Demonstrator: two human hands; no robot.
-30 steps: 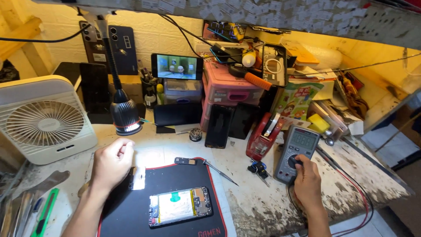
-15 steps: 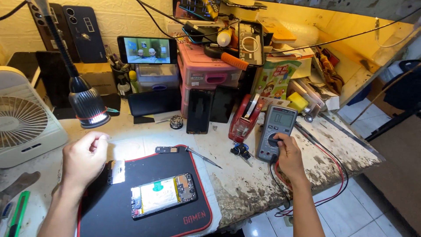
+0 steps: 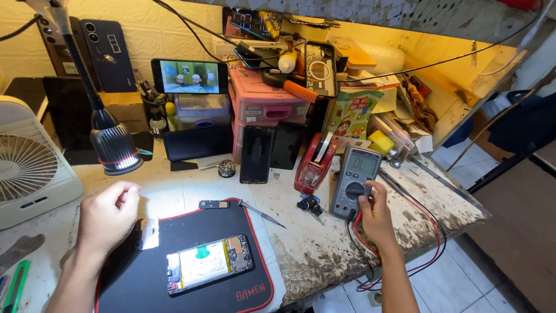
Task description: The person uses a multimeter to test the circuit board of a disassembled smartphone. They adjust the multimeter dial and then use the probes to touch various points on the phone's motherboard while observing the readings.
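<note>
My right hand (image 3: 376, 215) rests on the lower part of a grey multimeter (image 3: 354, 179), thumb at its round dial; red and black leads (image 3: 430, 232) loop off the bench edge. My left hand (image 3: 109, 213) hovers loosely curled above the left edge of a black mat (image 3: 231, 232), next to a small shiny metal plate (image 3: 149, 233). An opened phone (image 3: 208, 264) with its back off lies on the mat. A small circuit part (image 3: 213, 204) and tweezers (image 3: 260, 213) lie at the mat's top edge.
A gooseneck lamp (image 3: 116, 148) shines down at the left. A white fan (image 3: 29, 168) stands at far left. Behind are a phone playing video (image 3: 190, 76), a pink drawer box (image 3: 263, 107), dark phones (image 3: 272, 152), a red tape dispenser (image 3: 313, 165). The bench edge drops off at the right.
The view has shifted to the right and closer. My right hand stays on the multimeter. My left hand remains near the mat's left edge.
</note>
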